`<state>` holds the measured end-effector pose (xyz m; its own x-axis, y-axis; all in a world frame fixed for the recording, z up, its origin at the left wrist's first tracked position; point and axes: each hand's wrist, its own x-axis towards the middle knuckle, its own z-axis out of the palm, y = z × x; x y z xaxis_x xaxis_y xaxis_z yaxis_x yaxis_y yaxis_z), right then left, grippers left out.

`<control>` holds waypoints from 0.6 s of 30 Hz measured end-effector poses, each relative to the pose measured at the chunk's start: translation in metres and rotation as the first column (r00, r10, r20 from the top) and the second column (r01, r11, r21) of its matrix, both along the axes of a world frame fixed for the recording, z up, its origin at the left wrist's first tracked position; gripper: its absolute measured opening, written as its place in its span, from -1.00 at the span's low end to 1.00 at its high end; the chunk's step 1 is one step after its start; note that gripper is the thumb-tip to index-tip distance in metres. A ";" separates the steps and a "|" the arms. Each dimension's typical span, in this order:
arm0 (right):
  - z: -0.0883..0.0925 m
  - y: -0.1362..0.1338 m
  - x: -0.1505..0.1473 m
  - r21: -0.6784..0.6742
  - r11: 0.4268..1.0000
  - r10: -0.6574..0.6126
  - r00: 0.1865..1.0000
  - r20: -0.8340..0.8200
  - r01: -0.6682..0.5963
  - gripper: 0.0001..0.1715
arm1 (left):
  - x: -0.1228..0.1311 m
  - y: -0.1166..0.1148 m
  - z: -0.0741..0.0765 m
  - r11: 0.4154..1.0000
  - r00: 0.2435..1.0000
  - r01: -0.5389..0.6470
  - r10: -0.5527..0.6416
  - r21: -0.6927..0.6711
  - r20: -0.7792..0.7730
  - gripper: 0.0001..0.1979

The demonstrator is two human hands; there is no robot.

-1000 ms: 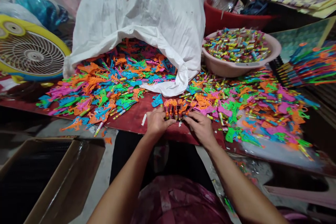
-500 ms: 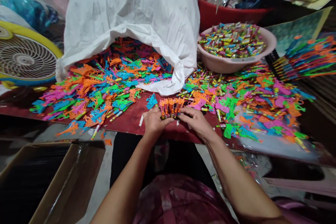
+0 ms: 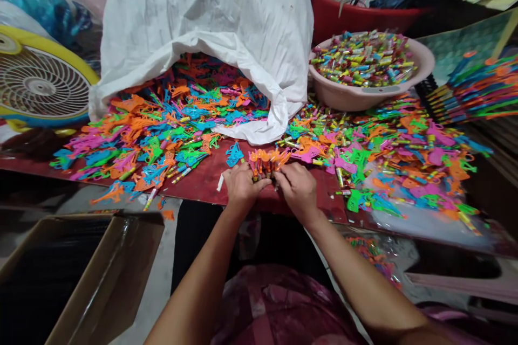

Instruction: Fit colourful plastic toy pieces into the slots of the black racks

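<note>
A small row of bright plastic toys [image 3: 267,159], mostly orange at the top with narrow wrapped tubes below, stands at the front of the red tabletop [image 3: 210,186]. Around its left end my left hand [image 3: 242,187] is closed, with the thumb along the front. My right hand [image 3: 298,188] grips the other end between thumb and fingers, covering part of it. Just behind the left hand lies a loose blue toy [image 3: 234,154]. Heaps of similar orange, green, pink and blue toys [image 3: 149,143] spread to both sides.
A big white sack [image 3: 202,0] spills toys at the back. Right of it are a pink basin [image 3: 352,96] of small wrapped tubes, a red tub [image 3: 340,16] and a bundle of toys [image 3: 473,91]. At left stand a yellow fan [image 3: 40,83] and, lower, a cardboard box [image 3: 109,275].
My right hand has moved in and closed more firmly on the right end of the row. The toys' orange tops now lean more to the right. The view has shifted slightly.
</note>
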<state>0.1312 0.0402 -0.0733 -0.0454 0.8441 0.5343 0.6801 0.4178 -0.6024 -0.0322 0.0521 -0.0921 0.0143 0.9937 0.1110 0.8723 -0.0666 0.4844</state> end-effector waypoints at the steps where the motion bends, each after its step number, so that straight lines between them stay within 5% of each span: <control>1: 0.005 0.003 0.001 0.049 0.997 -0.064 0.998 0.001 0.064 -0.69 | 0.000 0.000 0.001 1.000 1.000 0.003 -0.003 0.003 0.002 -0.59; 4: 0.019 0.024 0.016 0.111 0.974 -0.199 0.980 -0.006 0.198 -0.63 | -0.001 -0.001 0.003 1.000 1.000 0.014 -0.014 0.002 0.023 -0.64; 8: 0.031 0.052 0.044 -0.074 0.975 -0.171 0.926 0.335 0.207 -0.64 | -0.001 -0.002 0.004 1.000 0.999 0.006 -0.006 0.007 0.039 -0.66; 12: 0.034 0.038 0.046 -0.052 0.939 -0.290 0.862 0.416 0.341 -0.70 | -0.001 -0.003 0.003 1.000 0.999 -0.001 0.000 0.016 0.043 -0.66; 15: 0.024 0.016 0.026 -0.186 0.982 0.046 0.980 0.192 -0.009 -0.77 | -0.001 -0.002 0.001 1.000 0.999 -0.007 0.005 0.024 0.050 -0.65; 18: 0.010 0.008 0.006 -0.361 0.906 0.208 0.975 -0.074 -0.221 -0.88 | -0.001 -0.001 0.001 1.000 0.999 0.004 -0.005 0.013 0.050 -0.67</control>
